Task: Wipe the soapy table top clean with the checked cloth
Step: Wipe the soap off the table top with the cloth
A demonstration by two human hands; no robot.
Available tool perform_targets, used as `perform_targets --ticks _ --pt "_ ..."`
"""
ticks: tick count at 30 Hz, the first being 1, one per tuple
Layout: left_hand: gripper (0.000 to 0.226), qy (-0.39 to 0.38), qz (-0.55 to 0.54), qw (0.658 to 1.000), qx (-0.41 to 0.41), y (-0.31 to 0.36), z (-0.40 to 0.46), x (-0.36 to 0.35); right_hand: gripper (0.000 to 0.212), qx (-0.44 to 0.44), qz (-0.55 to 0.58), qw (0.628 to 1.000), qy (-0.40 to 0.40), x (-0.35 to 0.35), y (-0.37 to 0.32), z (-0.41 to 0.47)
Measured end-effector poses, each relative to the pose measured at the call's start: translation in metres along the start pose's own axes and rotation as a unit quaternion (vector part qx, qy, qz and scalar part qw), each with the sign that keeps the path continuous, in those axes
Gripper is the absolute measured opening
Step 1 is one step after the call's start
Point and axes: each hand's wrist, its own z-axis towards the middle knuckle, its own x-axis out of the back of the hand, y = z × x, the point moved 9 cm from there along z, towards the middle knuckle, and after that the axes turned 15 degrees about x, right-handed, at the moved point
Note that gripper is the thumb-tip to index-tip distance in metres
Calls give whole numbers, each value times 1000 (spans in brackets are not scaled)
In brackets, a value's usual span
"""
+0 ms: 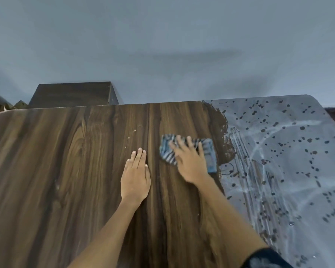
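Two hands on the table, one cloth between them and the suds. The right hand [190, 161] lies flat with its fingers spread and straight, pressing down on the checked cloth [207, 151], which sits folded just past the middle of the table top [46, 171], right at the edge of the soapy film [288, 151]. The left hand [135, 175] rests beside it, palm down on bare wood, fingers straight and together. The hand hides the cloth's middle, and motion smears its pattern. The suds cover the right end only, dotted with dark gaps. One dark cabinet [74, 93] stands behind the far edge. At far right a reddish thing is cut off, unreadable.
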Motion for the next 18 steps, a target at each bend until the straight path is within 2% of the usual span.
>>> perform_targets --ticks 3,5,9,14,16,18 --pt "54 0 17 1000 -7 -6 -21 0 52 131 9 991 -31 -20 -52 -61" --pt "59 6 25 1000 -5 -10 -36 0 47 154 2 987 -35 -27 -56 -108" --pt "56 15 28 999 0 -14 -63 1 46 71 -10 997 -26 -10 -11 -117" --pt "52 24 33 999 12 -19 -76 1 48 -105 20 994 14 12 32 -7" --pt "50 27 35 999 12 -19 -76 1 52 -130 44 991 5 13 22 44" --pt "49 34 37 999 5 -18 -75 2 59 -110 43 993 -9 8 -3 85"
